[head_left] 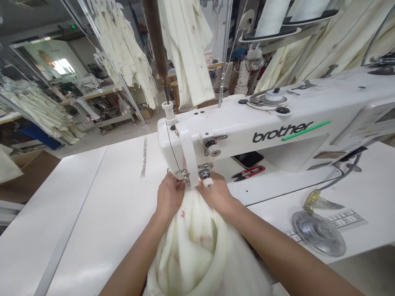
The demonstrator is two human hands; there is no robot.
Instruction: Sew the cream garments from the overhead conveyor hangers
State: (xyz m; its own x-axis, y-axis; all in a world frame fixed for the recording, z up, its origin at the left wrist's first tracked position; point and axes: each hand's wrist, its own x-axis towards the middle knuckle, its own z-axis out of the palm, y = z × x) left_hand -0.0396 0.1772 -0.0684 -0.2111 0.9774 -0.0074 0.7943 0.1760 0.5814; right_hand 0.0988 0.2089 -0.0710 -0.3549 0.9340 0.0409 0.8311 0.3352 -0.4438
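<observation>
A cream cloth [197,222] with small reddish prints hangs in folds over the table's front edge, its upper end gathered under the head of a white sewing machine [228,123]. My left hand [169,197] is closed on the cloth just left of the needle area, thumb and fingers bent together. On the other side, my right hand [217,193] grips the cloth close to the presser foot, its fingertips partly hidden behind the machine head and tension knob [208,181]. The needle and the stitching spot are too covered to make out.
Red thread snips [250,173] and a phone [248,159] lie under the machine arm. A clear round plastic disc [319,233] sits on the table at right, by printed ruler marks. Thread cones [273,18] stand above. Cream garments [187,53] hang behind; a cardboard box [29,174] is at left.
</observation>
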